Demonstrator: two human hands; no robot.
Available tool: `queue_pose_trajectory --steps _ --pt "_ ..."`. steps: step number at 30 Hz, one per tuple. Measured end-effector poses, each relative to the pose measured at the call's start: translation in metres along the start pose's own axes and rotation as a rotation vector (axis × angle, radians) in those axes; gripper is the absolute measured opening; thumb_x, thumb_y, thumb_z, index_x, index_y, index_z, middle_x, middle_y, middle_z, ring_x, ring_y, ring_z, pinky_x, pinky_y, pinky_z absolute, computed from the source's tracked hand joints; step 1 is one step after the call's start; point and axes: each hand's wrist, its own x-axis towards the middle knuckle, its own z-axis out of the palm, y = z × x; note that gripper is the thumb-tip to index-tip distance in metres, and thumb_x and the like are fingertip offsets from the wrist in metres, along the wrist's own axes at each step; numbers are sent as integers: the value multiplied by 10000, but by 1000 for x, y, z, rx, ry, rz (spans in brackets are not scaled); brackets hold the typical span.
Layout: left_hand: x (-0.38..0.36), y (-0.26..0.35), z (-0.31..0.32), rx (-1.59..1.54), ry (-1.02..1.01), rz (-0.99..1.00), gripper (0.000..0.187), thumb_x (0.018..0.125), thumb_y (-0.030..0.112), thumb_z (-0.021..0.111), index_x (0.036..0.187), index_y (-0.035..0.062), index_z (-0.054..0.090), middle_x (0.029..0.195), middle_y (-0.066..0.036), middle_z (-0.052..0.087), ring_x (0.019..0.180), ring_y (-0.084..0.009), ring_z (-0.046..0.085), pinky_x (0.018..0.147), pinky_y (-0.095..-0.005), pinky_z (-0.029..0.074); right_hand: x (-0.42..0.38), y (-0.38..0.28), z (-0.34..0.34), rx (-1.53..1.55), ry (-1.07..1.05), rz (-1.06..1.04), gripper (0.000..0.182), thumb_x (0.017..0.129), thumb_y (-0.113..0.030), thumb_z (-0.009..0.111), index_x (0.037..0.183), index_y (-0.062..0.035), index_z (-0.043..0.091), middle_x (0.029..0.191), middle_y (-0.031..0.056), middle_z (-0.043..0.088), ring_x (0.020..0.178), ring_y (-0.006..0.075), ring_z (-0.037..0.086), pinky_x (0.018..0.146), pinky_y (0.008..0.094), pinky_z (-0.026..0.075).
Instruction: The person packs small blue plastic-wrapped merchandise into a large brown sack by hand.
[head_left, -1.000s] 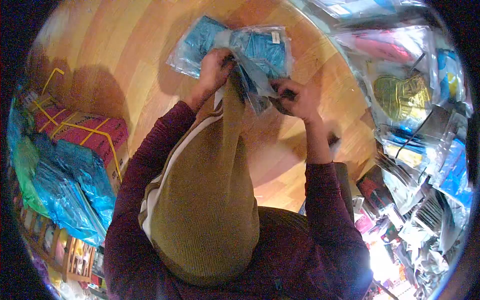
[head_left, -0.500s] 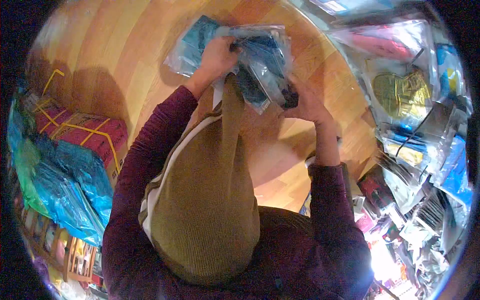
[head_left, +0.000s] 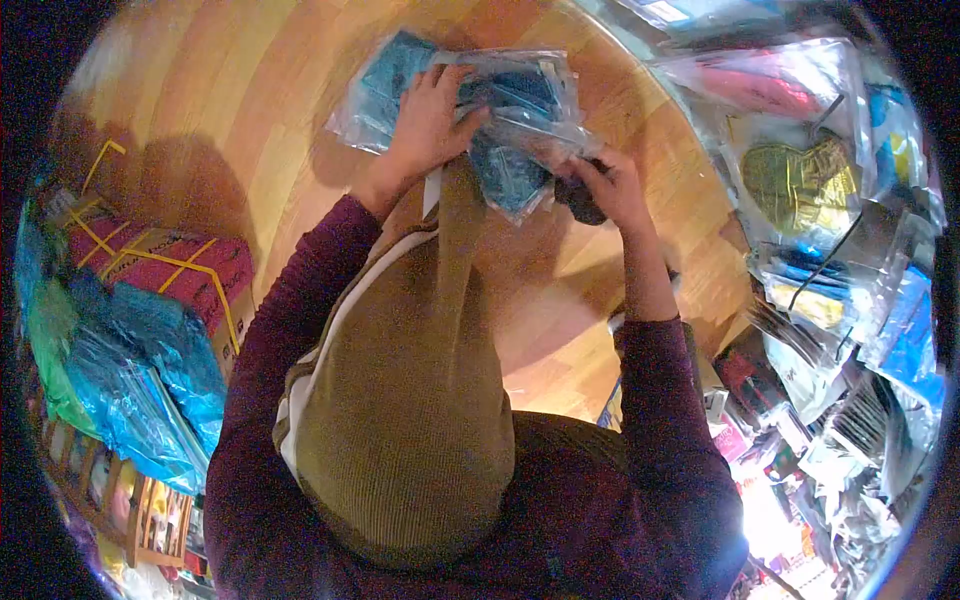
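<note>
Several clear plastic packets with dark blue and teal contents lie overlapping in front of my bent knee. My left hand (head_left: 432, 118) rests on the teal packet (head_left: 385, 80) with its fingers spread. At the right, my right hand (head_left: 608, 185) pinches the edge of a clear packet (head_left: 540, 135) between thumb and fingers. Beneath that hand is a small dark item (head_left: 578, 203), partly hidden. Another packet with a dark blue content (head_left: 512, 178) points down toward my leg.
Wooden floor (head_left: 250, 90) surrounds the packets. On the left stand a red box (head_left: 160, 262) with yellow straps, blue plastic bags (head_left: 130, 370) and a small wooden rack (head_left: 158, 520). Many bagged items, one gold (head_left: 800, 185), are piled at the right.
My left hand has opened and its fingers have spread over the packets. My right hand has moved slightly up and now pinches a packet's edge.
</note>
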Motion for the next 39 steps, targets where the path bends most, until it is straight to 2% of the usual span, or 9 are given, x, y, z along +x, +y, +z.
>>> queue_pose_trajectory --steps 2,9,14,21,24,28,31,35,39 --pt "-3 14 -12 9 11 29 527 689 241 627 1145 82 417 1091 -171 440 1005 -369 403 878 -449 318 1 -12 -3 53 51 -4 174 762 -181 598 885 -63 631 753 64 633 699 170 597 645 288 461" --pt "-2 24 -20 110 -3 166 551 659 238 672 1145 117 441 1124 -174 434 1021 -363 398 881 -433 323 6 -30 -13 231 99 48 181 752 -164 603 833 -4 630 672 56 615 625 124 567 603 253 444" --pt "-6 25 -19 -5 48 241 383 639 98 647 1003 112 529 1033 -118 485 951 -324 440 806 -388 386 14 -25 -21 247 82 142 169 775 -122 582 873 7 629 764 15 611 673 74 530 623 211 409" --pt "-13 24 -20 -68 -26 314 282 618 69 643 882 85 543 949 -94 523 873 -300 475 746 -360 411 30 -20 -28 253 82 301 192 762 -143 607 879 8 630 751 12 605 653 76 522 600 219 404" --pt "-12 28 -18 -128 -40 373 310 625 82 645 909 74 519 908 -97 536 849 -301 484 738 -372 402 34 -18 -30 247 79 331 203 755 -146 614 888 8 627 757 20 606 651 86 527 604 221 407" --pt "-14 36 -16 -163 -125 271 460 631 113 657 1039 75 446 885 -95 549 858 -302 494 749 -384 386 35 -21 -30 318 80 360 216 751 -146 617 893 16 623 776 35 609 655 97 535 615 224 412" --pt "-14 43 -16 -201 -180 231 565 638 130 661 1135 82 395 876 -95 553 848 -300 504 757 -384 381 35 -26 -29 350 108 281 252 719 -224 622 821 6 636 711 49 604 640 124 531 592 253 409" --pt "-11 55 -24 -186 -282 199 671 651 143 655 1237 102 330 907 -108 555 849 -305 521 763 -394 385 35 -47 -33 329 28 268 211 754 -141 605 887 22 616 775 36 610 661 97 543 618 222 419" --pt "-9 59 -23 -194 -282 263 676 648 128 645 1246 125 329 946 -118 558 888 -307 527 766 -402 396 40 -57 -29 367 34 230 244 739 -196 600 835 27 627 707 50 609 643 112 538 605 247 421"
